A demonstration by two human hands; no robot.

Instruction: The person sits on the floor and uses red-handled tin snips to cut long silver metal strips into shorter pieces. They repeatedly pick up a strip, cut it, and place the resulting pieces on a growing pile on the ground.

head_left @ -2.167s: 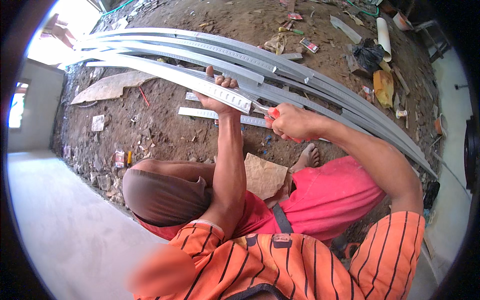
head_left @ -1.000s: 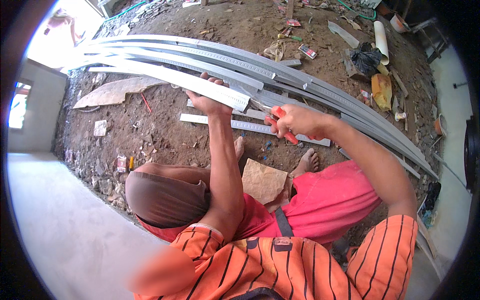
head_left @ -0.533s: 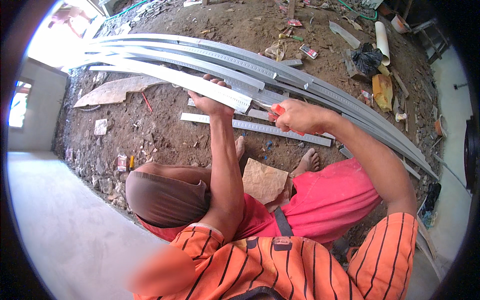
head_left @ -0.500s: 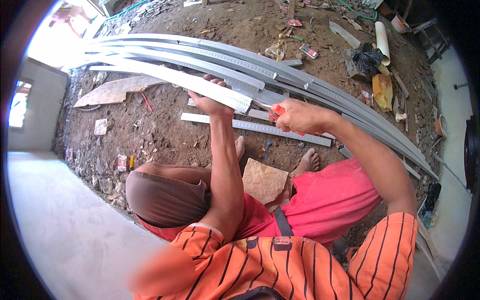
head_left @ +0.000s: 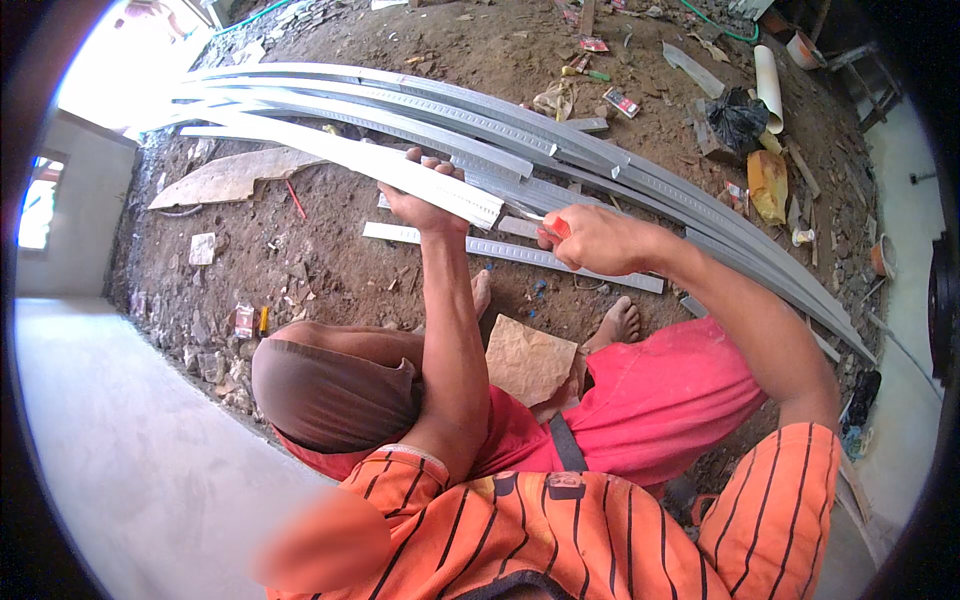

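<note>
My left hand (head_left: pixel 425 195) is closed round a long, bright metal channel (head_left: pixel 340 158) near its right end, holding it above the ground. The channel stretches away to the far left. My right hand (head_left: pixel 605 238) grips red-handled tin snips (head_left: pixel 561 227). Their blades reach left to the cut end of the channel; whether the jaws have metal between them is too small to tell. Beneath and beyond lie several silvery metal profiles (head_left: pixel 690 200). A short perforated metal strip (head_left: pixel 560 257) rests on the soil just below my hands.
Brown paper (head_left: pixel 528 360) lies between my feet. A curved wooden board (head_left: pixel 235 178) and a red pencil-like stick (head_left: pixel 296 200) are on the dirt at left. At the far right are a black plastic bag (head_left: pixel 737 118), a white pipe (head_left: pixel 768 88) and a yellow package (head_left: pixel 767 185).
My right hand has squeezed tighter: the lower red handle that stuck out below the fingers no longer shows. My left hand and the channel have stayed almost still.
</note>
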